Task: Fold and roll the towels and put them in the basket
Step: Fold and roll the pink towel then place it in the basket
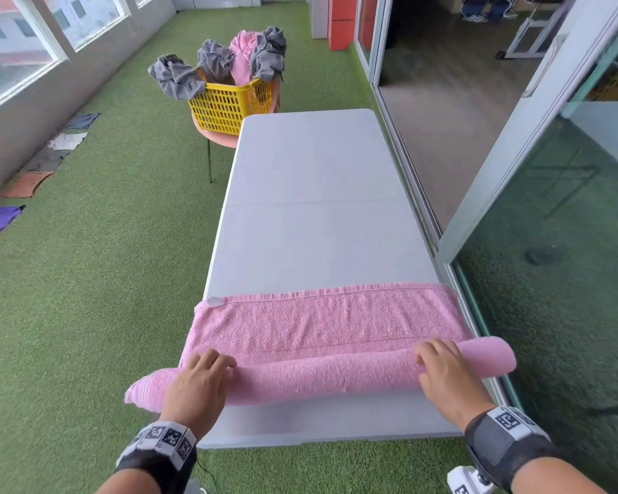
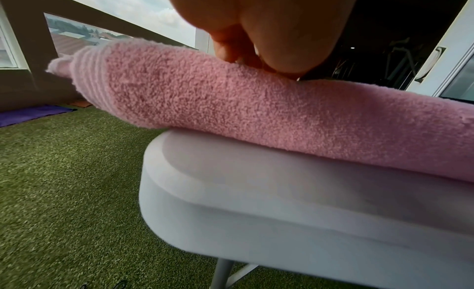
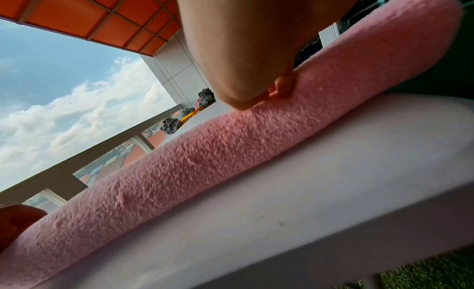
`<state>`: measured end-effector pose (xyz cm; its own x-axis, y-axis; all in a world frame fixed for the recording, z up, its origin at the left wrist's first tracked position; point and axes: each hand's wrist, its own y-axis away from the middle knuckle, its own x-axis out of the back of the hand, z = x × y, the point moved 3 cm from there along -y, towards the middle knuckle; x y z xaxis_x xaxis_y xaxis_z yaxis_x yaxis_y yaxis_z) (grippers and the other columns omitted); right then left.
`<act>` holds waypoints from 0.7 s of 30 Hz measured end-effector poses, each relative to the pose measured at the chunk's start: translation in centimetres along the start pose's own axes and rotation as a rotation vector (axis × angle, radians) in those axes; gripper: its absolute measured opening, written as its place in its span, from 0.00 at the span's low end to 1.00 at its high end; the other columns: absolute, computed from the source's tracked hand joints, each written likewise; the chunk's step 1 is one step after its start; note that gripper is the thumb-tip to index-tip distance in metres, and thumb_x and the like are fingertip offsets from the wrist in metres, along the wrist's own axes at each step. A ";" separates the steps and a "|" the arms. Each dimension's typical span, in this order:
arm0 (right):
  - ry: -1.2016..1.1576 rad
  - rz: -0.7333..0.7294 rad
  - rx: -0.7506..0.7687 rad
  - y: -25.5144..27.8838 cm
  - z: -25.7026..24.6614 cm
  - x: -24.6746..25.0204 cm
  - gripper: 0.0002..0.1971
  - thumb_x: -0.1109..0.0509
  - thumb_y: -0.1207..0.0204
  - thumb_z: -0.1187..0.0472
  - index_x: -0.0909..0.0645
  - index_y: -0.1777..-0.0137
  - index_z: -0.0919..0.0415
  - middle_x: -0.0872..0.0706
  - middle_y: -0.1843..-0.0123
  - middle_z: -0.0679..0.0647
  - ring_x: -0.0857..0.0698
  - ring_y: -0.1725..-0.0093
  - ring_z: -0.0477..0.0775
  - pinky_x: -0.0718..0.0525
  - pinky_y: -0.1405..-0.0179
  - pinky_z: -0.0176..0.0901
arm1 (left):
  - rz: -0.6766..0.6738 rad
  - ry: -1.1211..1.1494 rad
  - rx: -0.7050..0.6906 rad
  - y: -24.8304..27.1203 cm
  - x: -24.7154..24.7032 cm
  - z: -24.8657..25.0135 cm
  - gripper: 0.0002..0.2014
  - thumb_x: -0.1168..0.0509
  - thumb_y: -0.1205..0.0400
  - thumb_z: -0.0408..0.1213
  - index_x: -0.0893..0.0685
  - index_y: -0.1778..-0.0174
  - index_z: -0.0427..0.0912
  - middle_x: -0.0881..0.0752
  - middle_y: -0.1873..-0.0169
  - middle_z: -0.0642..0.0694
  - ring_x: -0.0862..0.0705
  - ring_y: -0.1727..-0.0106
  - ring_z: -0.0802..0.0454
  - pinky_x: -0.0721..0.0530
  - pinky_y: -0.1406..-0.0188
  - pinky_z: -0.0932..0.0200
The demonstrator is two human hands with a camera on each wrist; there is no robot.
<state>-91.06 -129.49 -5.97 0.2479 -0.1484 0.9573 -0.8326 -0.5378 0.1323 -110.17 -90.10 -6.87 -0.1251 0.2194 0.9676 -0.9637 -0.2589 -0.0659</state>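
Green artificial turf (image 1: 97, 279) runs along a glazed balcony, and from the head view a long grey folding table (image 1: 311, 208) stretches away toward 12 o'clock. One pink towel (image 1: 322, 326) lies across its near end, long axis running 9 to 3 o'clock, the nearer part already wound into a roll whose two ends overhang the table edges. Both hands sit on that roll: the left hand (image 1: 197, 386) toward 9 o'clock, the right hand (image 1: 450, 376) toward 3, fingers curved over the top and pressing down, neither plainly nearer the unrolled flat strip lying just beyond at 12. One yellow basket (image 1: 229, 105) stands well apart past the table's far left corner, at about 11 o'clock, with three grey cloths and one pink one draped on it. The next push likely goes straight toward 12. In the left wrist view, fingertips (image 2: 231, 54) dig into the roll's crest above the rounded table corner. In the right wrist view, curled fingers (image 3: 282, 88) hook over the roll's top.
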 end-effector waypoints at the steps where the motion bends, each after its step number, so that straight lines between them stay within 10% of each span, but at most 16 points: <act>1: 0.019 -0.009 0.011 0.2 -0.1 0.1 0.15 0.28 0.28 0.66 0.26 0.51 0.45 0.22 0.48 0.41 0.27 0.43 0.46 0.22 0.40 0.42 | -0.003 0.006 -0.006 0.1 0.1 0.1 0.12 0.45 0.17 0.45 0.16 0.48 0.52 0.20 0.54 0.57 0.25 0.55 0.53 0.17 0.59 0.52; 8: 0.207 -0.136 0.011 0.5 0.0 0.0 0.28 0.30 0.27 0.52 0.23 0.25 0.49 0.21 0.27 0.42 0.29 0.23 0.49 0.35 0.20 0.53 | -0.163 -0.138 -0.066 0.5 0.6 0.5 0.27 0.34 0.31 0.60 0.14 0.37 0.57 0.13 0.44 0.64 0.19 0.43 0.53 0.19 0.45 0.49; 16: 0.229 -0.183 0.020 0.1 -0.5 0.7 0.09 0.42 0.28 0.49 0.21 0.56 0.45 0.20 0.54 0.38 0.30 0.49 0.47 0.31 0.48 0.45 | -0.192 -0.149 -0.047 0.2 0.4 1.0 0.10 0.41 0.29 0.57 0.21 0.68 0.57 0.17 0.64 0.66 0.23 0.52 0.55 0.25 0.51 0.50; 21: 0.185 -0.222 -0.015 0.4 -0.5 0.7 0.11 0.40 0.23 0.52 0.29 0.67 0.48 0.23 0.60 0.39 0.30 0.49 0.48 0.31 0.47 0.44 | -0.184 -0.116 -0.030 0.4 -0.2 0.9 0.18 0.49 0.21 0.54 0.23 0.72 0.54 0.21 0.62 0.65 0.28 0.53 0.60 0.31 0.50 0.53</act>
<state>-91.48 -129.39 -5.13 0.3318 0.1266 0.9348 -0.7755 -0.5277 0.3467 -110.35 -91.08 -6.86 0.0799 0.1506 0.9854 -0.9746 -0.1956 0.1089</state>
